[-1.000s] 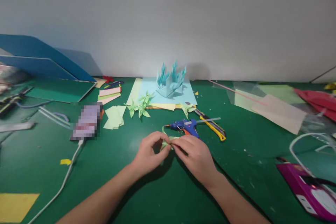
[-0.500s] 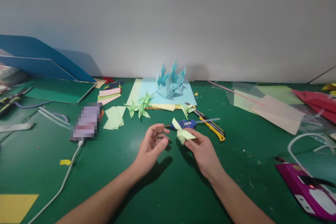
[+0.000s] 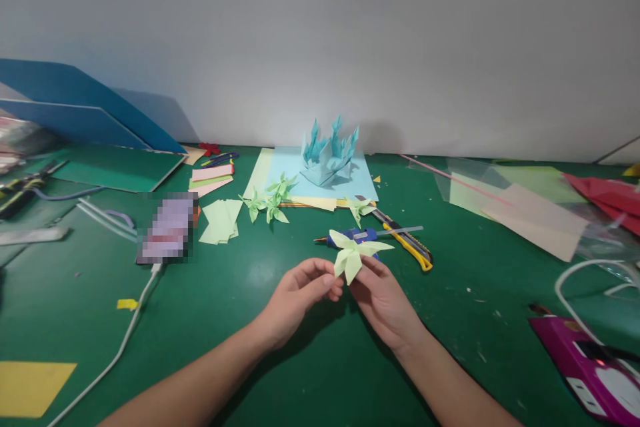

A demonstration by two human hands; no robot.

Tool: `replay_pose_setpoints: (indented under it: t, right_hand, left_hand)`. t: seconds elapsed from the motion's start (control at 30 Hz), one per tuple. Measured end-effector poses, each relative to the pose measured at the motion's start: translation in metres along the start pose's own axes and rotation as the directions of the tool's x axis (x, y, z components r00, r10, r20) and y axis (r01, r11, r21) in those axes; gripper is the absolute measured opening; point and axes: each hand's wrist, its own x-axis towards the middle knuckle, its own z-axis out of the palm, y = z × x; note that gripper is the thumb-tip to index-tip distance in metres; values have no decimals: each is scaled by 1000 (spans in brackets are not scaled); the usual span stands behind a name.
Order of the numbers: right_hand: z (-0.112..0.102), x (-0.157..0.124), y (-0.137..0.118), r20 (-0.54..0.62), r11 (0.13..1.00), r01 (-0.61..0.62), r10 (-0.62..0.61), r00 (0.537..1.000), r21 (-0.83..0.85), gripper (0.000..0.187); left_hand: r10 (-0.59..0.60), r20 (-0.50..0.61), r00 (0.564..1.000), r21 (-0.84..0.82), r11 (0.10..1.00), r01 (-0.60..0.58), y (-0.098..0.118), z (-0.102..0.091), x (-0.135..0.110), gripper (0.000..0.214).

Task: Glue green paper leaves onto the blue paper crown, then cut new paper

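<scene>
A pale green folded paper flower (image 3: 353,257) with pointed petals faces me, spread wide. My right hand (image 3: 383,290) pinches it from below and behind, fingers closed. My left hand (image 3: 307,287) is curled at the flower's lower left petal, thumb and fingertips closed at its edge; the exact contact is partly hidden. Right behind the flower lies a blue glue gun (image 3: 363,235) with a clear glue stick (image 3: 400,231) sticking out of it. A yellow utility knife (image 3: 413,250) lies to its right.
Several green paper flowers (image 3: 275,200) lie ahead, with another green flower (image 3: 359,209) apart. A blue origami piece (image 3: 327,157) stands on blue paper (image 3: 285,163). Paper slips (image 3: 220,221) and a phone (image 3: 167,230) on a white cable (image 3: 131,333) lie left; a magenta power strip (image 3: 570,353) lies right.
The flower has turned to face me and its petals show spread out. My left hand has moved right to the flower, its fingers closing. The view has shifted slightly.
</scene>
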Motion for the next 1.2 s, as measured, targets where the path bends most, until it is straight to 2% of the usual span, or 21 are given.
replay_pose_setpoints:
  t: [0.27, 0.37, 0.57, 0.73, 0.8, 0.93, 1.07, 1.2]
  right_hand:
    - [5, -1, 3, -5, 1000, -23, 23, 1000, 7, 23]
    - [6, -1, 3, 0, 1000, -28, 28, 1000, 11, 22]
    - [4, 0, 8, 11, 999, -33, 33, 999, 8, 20]
    - [4, -2, 9, -12, 999, -31, 30, 999, -26, 22]
    - [5, -2, 9, -9, 999, -6, 6, 1000, -51, 21]
    - [4, -2, 10, -16, 989, 95, -97, 995, -116, 18]
    - [2, -3, 13, -26, 956, 183, -193, 981, -228, 17]
    - [1, -5, 16, 50, 908, 272, -270, 961, -319, 16]
  left_hand:
    - [-2, -17, 1000, -49, 999, 1, -1, 2, 1, 33]
    - [34, -9, 999, -19, 999, -34, -3, 1, 3, 33]
    - [178, -15, 984, 135, 975, -174, -6, 2, 3, 32]
    - [380, -43, 924, 319, 882, -348, -10, 2, 2, 22]
    - [409, -38, 912, 356, 858, -370, -12, 1, 1, 19]
    - [330, 6, 944, 282, 905, -318, -15, 0, -2, 19]
    - [296, 84, 951, 223, 925, -308, -20, 1, -2, 33]
    - [380, -27, 925, 270, 894, -359, -21, 1, 2, 43]
